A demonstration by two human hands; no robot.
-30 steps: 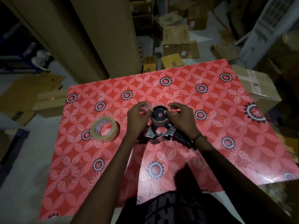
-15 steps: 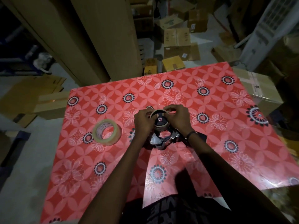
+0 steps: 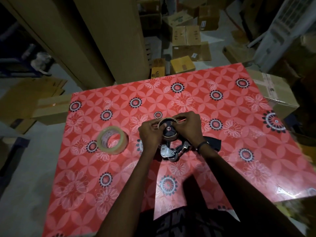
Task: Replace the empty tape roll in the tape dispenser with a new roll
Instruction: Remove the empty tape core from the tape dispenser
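A metal tape dispenser (image 3: 168, 152) with a black handle lies on the red flowered table (image 3: 222, 151). The brown empty cardboard core (image 3: 166, 120) sits around its black hub, tilted up at the far side. My left hand (image 3: 149, 134) pinches the core's left edge and my right hand (image 3: 187, 127) pinches its right edge. A new roll of clear tape (image 3: 112, 142) lies flat on the table, to the left of my left hand and apart from it.
A tall cardboard sheet (image 3: 102, 40) leans behind the table's far left corner. Several cardboard boxes (image 3: 186, 36) cover the floor beyond the table. Another box (image 3: 277, 98) stands at the table's right edge.
Both hands have closed tighter on the empty core, and its far side has lifted off the hub. The new roll has stayed where it was.
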